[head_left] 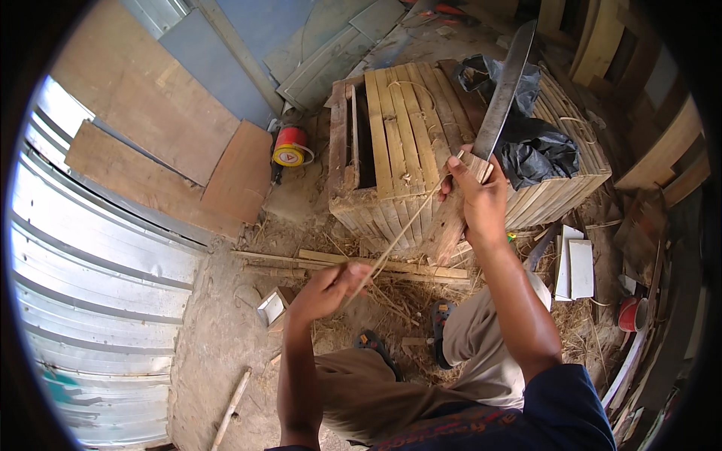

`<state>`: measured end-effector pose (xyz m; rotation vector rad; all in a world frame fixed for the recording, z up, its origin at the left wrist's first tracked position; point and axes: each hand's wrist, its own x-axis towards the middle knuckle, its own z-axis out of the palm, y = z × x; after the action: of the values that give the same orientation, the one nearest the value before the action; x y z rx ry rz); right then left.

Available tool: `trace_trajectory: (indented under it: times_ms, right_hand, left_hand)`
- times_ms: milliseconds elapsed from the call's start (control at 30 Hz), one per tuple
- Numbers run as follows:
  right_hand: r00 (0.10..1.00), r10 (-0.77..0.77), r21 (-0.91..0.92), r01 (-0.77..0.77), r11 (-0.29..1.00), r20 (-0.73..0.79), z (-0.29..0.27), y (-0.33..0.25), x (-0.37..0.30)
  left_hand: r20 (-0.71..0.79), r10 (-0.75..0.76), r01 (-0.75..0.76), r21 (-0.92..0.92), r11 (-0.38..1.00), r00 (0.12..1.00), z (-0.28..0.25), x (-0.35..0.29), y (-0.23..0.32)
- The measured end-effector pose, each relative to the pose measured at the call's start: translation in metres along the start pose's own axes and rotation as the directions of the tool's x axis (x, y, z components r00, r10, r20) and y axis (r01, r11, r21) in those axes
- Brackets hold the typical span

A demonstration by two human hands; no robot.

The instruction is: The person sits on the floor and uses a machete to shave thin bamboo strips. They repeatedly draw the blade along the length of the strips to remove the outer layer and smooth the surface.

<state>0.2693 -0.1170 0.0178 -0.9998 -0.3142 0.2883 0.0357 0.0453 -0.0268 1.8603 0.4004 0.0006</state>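
My right hand [483, 203] is closed round a machete [508, 94] near the base of its blade. The long dark blade points up and away, and the thick wooden handle [450, 237] slants down toward me. A thin pale strip, seemingly of bamboo or cane [403, 234], runs from the fingers of my right hand to my left hand. Lower and to the left, my left hand [328, 292] pinches that strip between thumb and fingers. The strip's lower end passes just beyond the left fingers.
Ahead stands a box-like bench of wooden slats [402, 128], with a black plastic bag [538, 154] on top. A red and yellow tin [292, 146] sits to its left. Wood strips [383, 264] and shavings litter the ground. Corrugated metal [98, 301] lines the left; white pieces [575, 267] lie right.
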Motion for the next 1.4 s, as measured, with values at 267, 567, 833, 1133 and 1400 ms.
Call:
trace_trajectory:
  times_ms: [267, 567, 833, 1133, 1400]
  right_hand:
    - [0.997, -0.076, -0.113, 0.078, 0.991, 0.016, -0.008, 0.000, 0.011]
    - [0.990, -0.143, -0.203, 0.143, 0.969, 0.013, -0.014, -0.008, 0.018]
    - [0.978, -0.117, -0.267, 0.160, 0.950, 0.172, -0.020, -0.013, 0.012]
    - [0.950, -0.048, -0.723, 0.266, 0.638, 0.307, -0.018, 0.005, 0.003]
    - [0.974, 0.048, -0.682, 0.119, 0.722, 0.221, -0.025, 0.015, 0.001]
  left_hand:
    - [0.259, 0.086, -0.047, -0.151, 0.987, 0.962, -0.008, -0.020, 0.007]
    - [0.379, 0.007, 0.133, -0.344, 0.929, 0.925, 0.004, -0.022, 0.014]
    - [-0.153, -0.056, 0.017, -0.245, 0.969, 0.987, -0.010, -0.024, 0.002]
    - [-0.241, 0.096, -0.099, 0.002, 0.995, 0.966, -0.003, -0.029, 0.016]
    - [-0.228, 0.172, -0.155, 0.090, 0.984, 0.958, -0.010, -0.034, 0.017]
